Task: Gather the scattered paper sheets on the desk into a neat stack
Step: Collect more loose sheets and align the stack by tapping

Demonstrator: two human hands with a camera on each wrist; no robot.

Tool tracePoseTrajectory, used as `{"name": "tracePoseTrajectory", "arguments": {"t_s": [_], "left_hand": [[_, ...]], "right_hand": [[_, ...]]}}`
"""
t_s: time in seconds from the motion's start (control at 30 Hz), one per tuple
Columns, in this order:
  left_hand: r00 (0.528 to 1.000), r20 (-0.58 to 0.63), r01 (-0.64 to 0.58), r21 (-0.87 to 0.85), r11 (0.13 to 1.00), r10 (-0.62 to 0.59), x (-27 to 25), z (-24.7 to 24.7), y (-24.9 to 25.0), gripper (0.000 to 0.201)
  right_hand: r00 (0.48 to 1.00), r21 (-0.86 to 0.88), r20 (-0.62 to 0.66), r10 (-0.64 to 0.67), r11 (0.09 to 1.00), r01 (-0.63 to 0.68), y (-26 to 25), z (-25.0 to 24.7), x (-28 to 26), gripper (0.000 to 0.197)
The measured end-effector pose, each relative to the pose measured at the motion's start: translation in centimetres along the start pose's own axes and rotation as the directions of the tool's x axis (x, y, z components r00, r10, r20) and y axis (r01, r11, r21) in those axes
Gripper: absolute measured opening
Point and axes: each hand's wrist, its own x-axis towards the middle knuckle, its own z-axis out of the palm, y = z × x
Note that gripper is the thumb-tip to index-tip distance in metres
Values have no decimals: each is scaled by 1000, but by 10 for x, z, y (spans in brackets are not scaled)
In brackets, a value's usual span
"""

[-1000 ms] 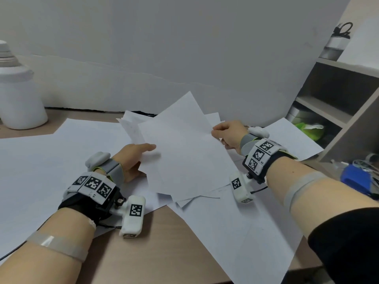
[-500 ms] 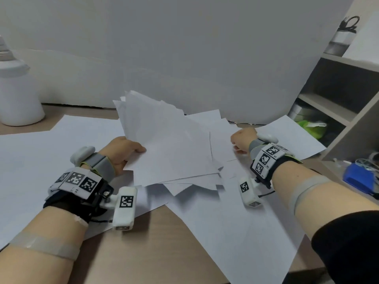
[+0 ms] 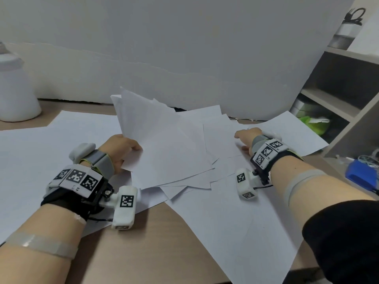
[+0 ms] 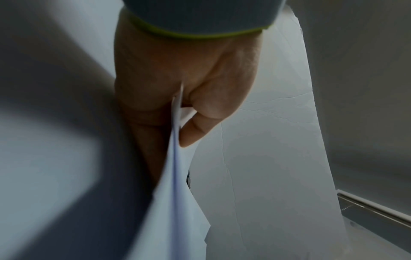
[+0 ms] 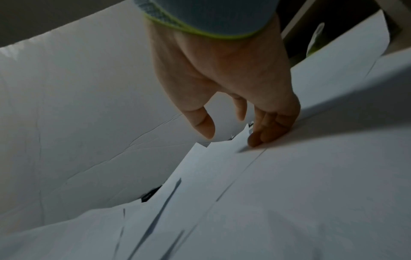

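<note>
A fanned bundle of white paper sheets (image 3: pixel 164 152) lies in the middle of the desk, its left side lifted. My left hand (image 3: pixel 131 152) grips the bundle's left edge. The left wrist view shows the thumb and fingers of that hand (image 4: pixel 180 126) pinching the sheet edge (image 4: pixel 175 202). My right hand (image 3: pixel 244 138) sits to the right of the bundle and holds nothing. In the right wrist view its fingertips (image 5: pixel 255 140) press on loose sheets (image 5: pixel 222 167) lying flat, and the thumb is free. More loose sheets (image 3: pixel 223 138) overlap under the bundle's right side.
Large white sheets cover the desk at the left (image 3: pixel 41 152), front right (image 3: pixel 235 232) and back right (image 3: pixel 291 130). A white container (image 3: pixel 14 93) stands at the back left. A shelf unit (image 3: pixel 348 99) with a green item (image 3: pixel 313 124) stands at the right, with a blue object (image 3: pixel 361 177) beside it.
My right hand let go of the bundle and moved right and down onto the flat sheets. My left hand tilted the bundle up on its left side and lowered it towards the desk.
</note>
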Motion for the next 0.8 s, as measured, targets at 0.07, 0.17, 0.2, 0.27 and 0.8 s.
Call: {"name": "tracePoseTrajectory", "arguments": {"t_s": [0.07,0.17,0.2,0.27,0.8], "left_hand": [[1000,-2,9,-2,1000,-9,-1,0,0,20],[1000,0,22,6,1000,-22,-2,0,0,19],[1000,-1,24,13,1000,-24,-2,0,-1,17],[1000,-8,22,27,999,-22,0,0,-2,15],[999,10,30,23,999,-30,1,2,-3,16]], "right_hand": [[998,116,37,-43,992,38,1,3,1,51],[1000,-6,15,-23,1000,23,-5,3,-2,54],[1000,-139,-28,-6,990,2,-8,3,-3,52],[998,-382,-67,5,924,-30,-10,0,-8,52],[999,-615,-37,8,788,-29,-8,12,8,94]]}}
